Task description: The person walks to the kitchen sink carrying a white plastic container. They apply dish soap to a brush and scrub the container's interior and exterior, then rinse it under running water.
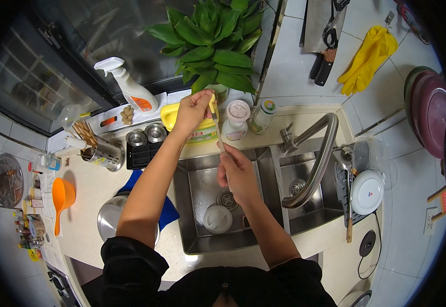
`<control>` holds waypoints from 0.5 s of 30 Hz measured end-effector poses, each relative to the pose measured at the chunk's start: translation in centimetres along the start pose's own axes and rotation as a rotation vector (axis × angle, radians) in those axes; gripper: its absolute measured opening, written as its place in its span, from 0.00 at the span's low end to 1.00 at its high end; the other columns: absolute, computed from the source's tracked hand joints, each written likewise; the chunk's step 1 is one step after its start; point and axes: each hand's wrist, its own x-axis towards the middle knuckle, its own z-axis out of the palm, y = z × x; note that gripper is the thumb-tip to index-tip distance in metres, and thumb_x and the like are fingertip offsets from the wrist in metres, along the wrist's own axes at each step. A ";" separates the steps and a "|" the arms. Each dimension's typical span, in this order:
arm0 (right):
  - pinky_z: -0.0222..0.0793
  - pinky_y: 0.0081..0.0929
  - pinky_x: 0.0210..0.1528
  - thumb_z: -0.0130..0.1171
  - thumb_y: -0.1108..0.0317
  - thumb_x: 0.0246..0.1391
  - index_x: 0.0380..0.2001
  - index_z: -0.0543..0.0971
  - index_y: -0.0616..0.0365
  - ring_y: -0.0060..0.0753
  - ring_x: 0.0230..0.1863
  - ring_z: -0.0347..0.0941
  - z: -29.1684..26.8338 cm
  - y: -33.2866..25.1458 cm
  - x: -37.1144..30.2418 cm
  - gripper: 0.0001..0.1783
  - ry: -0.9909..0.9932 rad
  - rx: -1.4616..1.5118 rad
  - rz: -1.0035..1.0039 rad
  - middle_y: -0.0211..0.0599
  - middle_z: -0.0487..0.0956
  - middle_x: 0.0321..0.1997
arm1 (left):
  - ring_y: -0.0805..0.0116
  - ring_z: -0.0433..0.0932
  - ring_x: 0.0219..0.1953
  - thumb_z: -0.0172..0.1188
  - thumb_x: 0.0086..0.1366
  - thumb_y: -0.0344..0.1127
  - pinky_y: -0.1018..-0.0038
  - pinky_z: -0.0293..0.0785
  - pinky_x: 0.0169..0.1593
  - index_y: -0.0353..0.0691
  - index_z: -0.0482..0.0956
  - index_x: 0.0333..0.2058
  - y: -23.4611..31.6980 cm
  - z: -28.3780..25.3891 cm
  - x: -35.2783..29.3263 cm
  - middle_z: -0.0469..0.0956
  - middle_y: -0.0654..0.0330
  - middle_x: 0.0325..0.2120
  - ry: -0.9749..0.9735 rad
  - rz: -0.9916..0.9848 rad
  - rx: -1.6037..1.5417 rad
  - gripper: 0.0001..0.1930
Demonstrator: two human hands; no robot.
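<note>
Above the back edge of the double sink [280, 179], my two hands hold one slim utensil [219, 133] between them. It has a yellow upper end and a long, thin, pale shaft; its exact kind is unclear. My left hand [195, 112] is closed at the yellow end, in front of a yellow detergent jug [202, 136]. Lower down, my right hand [238, 171] pinches the shaft's lower end over the left basin. Beneath it, a small white round dish or lid [218, 219] lies beside the drain [227, 200].
A curved faucet [319, 166] arches over the right basin. Behind the sink stand a white bottle [236, 120], a glass jar [264, 116], a spray bottle [133, 91] and a leafy plant [218, 46]. Left are a chopstick holder [108, 155], a metal pot lid [111, 217] and an orange ladle [63, 194].
</note>
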 end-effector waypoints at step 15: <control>0.53 0.16 0.15 0.43 0.69 0.58 0.52 0.67 0.59 0.19 0.13 0.59 -1.5 0.0 -2.8 0.18 -0.085 -0.101 0.017 0.27 0.64 0.15 | 0.82 0.68 0.18 0.49 0.64 0.38 0.84 0.64 0.24 0.35 0.74 0.41 1.1 -0.5 -0.9 0.74 0.65 0.23 0.023 0.045 0.077 0.13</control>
